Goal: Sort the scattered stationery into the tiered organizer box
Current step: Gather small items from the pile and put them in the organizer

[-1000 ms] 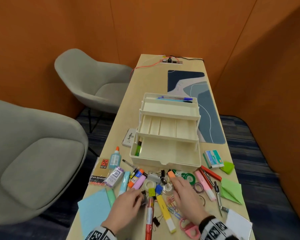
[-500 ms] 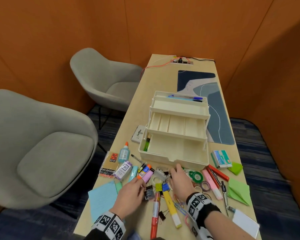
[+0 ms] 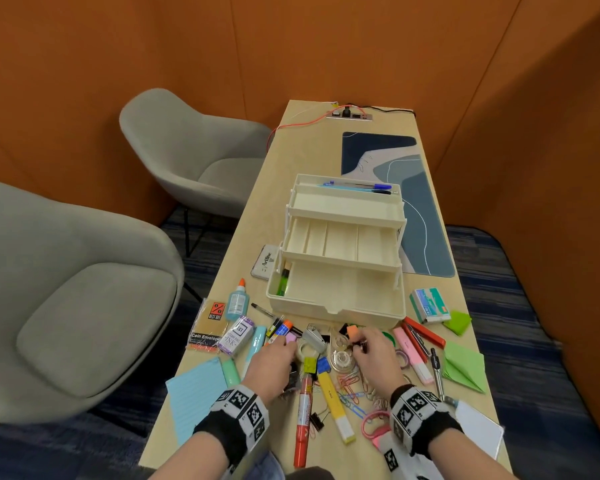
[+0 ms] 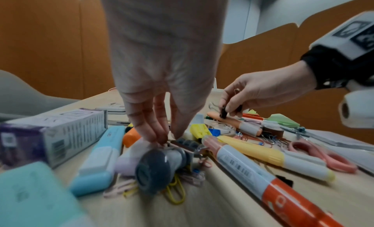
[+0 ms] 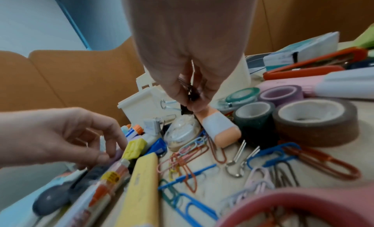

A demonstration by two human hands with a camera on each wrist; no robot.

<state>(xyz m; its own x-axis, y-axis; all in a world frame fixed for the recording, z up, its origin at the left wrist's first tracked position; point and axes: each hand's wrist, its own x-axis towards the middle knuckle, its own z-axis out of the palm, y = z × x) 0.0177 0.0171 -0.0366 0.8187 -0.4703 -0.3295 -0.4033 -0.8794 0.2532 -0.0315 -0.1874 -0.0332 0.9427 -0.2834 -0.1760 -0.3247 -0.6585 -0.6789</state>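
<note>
The cream tiered organizer box (image 3: 336, 299) stands open mid-table, with pens in its top tier and a green marker in the bottom one. Scattered stationery lies in front of it. My right hand (image 3: 358, 345) pinches a small black binder clip (image 4: 223, 113) just above an orange highlighter (image 5: 219, 129). My left hand (image 4: 169, 138) is to its left, and its fingertips pinch the top of a grey stamp (image 4: 160, 161) with a dark round knob. That stamp lies among highlighters and paper clips and is mostly hidden under the hand in the head view.
Several tape rolls (image 5: 315, 120), loose paper clips (image 5: 188, 152), a red marker (image 3: 303, 414), a yellow highlighter (image 3: 335, 403) and pink scissors (image 3: 374, 424) crowd the near table. Two grey chairs (image 3: 94, 306) stand left. A blue desk mat (image 3: 426, 230) lies behind the box.
My right hand reached toward the box front, then drew back a little and now pinches the black binder clip. My left hand stayed at the stamp. The head view shifted.
</note>
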